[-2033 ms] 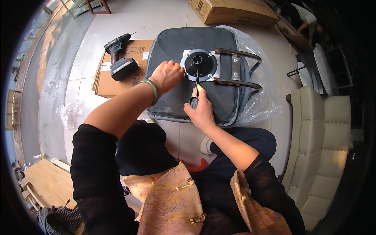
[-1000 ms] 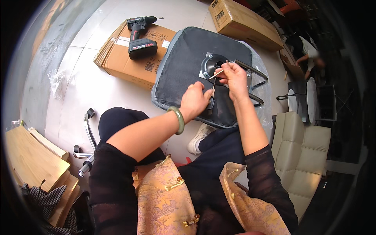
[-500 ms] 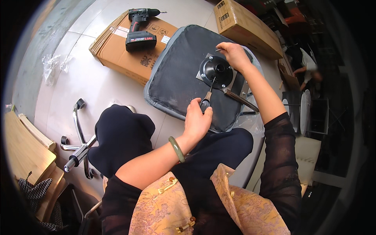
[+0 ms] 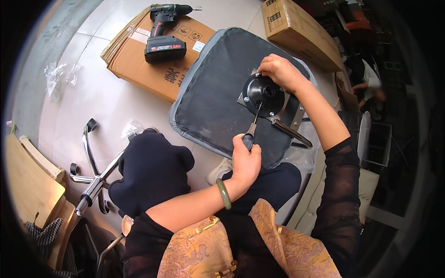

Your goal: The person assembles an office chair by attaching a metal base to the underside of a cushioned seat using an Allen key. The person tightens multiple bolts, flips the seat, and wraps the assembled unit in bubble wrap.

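A dark grey padded chair seat (image 4: 213,92) lies underside up in front of me, with a round black metal mount (image 4: 252,88) fixed near its middle by several screws. My left hand (image 4: 245,163) is closed around the handle of a screwdriver (image 4: 250,135); its thin shaft points up to the mount's near edge. At the far side of the mount, my right hand (image 4: 282,73) pinches with its fingertips close to a screw. What lies between those fingers is hidden. A dark metal lever (image 4: 291,132) sticks out from the mount toward the near right.
Beyond the seat's left side, a cordless drill (image 4: 164,44) stands on a cardboard box (image 4: 130,69). Another cardboard box (image 4: 301,34) is at the far right. A chrome chair base (image 4: 95,185) with casters rests left of my knee. Plastic wrap (image 4: 58,78) lies on the floor.
Both hands have shifted slightly right in view, as has the seat. The right fingers have come down to the mount's far edge; the small metal piece seen at their tips before is now hidden.
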A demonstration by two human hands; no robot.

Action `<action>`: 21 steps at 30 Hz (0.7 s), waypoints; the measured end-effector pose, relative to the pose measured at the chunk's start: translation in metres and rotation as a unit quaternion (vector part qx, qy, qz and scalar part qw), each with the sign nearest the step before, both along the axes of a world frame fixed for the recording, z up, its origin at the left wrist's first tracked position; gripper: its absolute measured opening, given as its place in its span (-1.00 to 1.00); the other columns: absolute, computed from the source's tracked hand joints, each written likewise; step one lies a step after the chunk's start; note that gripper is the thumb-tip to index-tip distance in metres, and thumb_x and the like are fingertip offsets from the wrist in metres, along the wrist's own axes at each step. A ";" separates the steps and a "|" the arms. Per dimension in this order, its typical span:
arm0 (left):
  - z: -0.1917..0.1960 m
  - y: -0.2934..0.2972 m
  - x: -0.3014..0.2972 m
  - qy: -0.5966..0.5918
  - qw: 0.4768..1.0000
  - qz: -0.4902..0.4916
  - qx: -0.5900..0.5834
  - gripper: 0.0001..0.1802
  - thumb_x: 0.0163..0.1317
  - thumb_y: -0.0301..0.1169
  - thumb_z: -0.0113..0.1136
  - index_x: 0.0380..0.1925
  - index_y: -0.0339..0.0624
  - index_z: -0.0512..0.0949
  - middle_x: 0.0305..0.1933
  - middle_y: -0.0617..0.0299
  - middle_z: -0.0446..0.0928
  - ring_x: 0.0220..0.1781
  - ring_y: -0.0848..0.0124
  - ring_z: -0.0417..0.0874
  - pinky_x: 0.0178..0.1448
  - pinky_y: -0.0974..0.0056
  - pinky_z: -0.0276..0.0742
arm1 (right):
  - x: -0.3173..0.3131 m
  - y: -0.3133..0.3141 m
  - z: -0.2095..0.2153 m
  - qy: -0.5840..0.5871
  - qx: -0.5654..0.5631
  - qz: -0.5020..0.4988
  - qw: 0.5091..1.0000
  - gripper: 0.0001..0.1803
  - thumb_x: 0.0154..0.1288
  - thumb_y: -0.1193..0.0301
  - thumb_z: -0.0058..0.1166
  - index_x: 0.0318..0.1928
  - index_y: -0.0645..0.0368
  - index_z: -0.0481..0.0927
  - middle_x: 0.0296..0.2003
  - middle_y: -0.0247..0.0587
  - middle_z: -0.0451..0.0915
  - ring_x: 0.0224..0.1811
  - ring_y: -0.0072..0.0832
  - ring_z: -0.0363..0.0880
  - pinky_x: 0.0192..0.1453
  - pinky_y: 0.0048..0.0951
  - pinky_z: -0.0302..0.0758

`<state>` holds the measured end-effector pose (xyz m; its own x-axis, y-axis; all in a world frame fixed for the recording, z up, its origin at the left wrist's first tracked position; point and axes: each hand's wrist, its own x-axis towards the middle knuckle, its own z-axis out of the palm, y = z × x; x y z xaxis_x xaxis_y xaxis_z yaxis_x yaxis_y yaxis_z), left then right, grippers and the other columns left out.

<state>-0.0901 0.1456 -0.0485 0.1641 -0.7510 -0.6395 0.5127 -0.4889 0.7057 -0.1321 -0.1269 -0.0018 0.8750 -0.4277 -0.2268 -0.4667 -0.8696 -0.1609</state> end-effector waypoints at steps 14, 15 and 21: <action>-0.013 0.004 -0.006 -0.023 0.999 -0.002 -0.025 -0.55 0.25 -0.42 0.05 0.10 -0.29 0.21 -0.23 -0.06 0.50 -0.27 0.16 0.57 -0.11 0.11 0.49 | 0.020 -0.020 0.003 0.139 -0.010 0.122 0.983 -0.87 0.03 0.49 0.21 -0.34 0.12 0.70 -0.29 -0.28 0.62 -0.05 -0.29 0.54 -0.03 -0.35 0.53; -0.013 0.005 -0.007 -0.024 0.999 -0.001 -0.025 -0.55 0.25 -0.43 0.05 0.11 -0.26 0.21 -0.25 0.04 0.48 -0.33 0.31 0.54 -0.20 0.20 0.50 | 0.018 -0.021 0.006 0.125 -0.005 0.128 0.984 -0.88 0.05 0.45 0.24 -0.33 0.11 0.71 -0.29 -0.28 0.62 -0.05 -0.30 0.54 -0.03 -0.35 0.53; -0.015 0.005 -0.011 -0.025 0.999 -0.001 -0.022 -0.56 0.24 -0.45 0.05 0.11 -0.22 0.21 -0.36 0.18 0.45 -0.44 0.46 0.48 -0.34 0.29 0.48 | 0.004 -0.030 0.007 0.034 -0.093 0.184 0.978 -0.82 0.11 0.26 0.28 -0.35 0.08 0.70 -0.34 -0.29 0.61 -0.12 -0.29 0.56 -0.09 -0.30 0.51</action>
<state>-0.1008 0.1507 -0.0640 0.1945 -0.7787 -0.5965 0.4753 -0.4571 0.7517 -0.1283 -0.1572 0.0056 0.9634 -0.1249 -0.2373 -0.1197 -0.9921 0.0361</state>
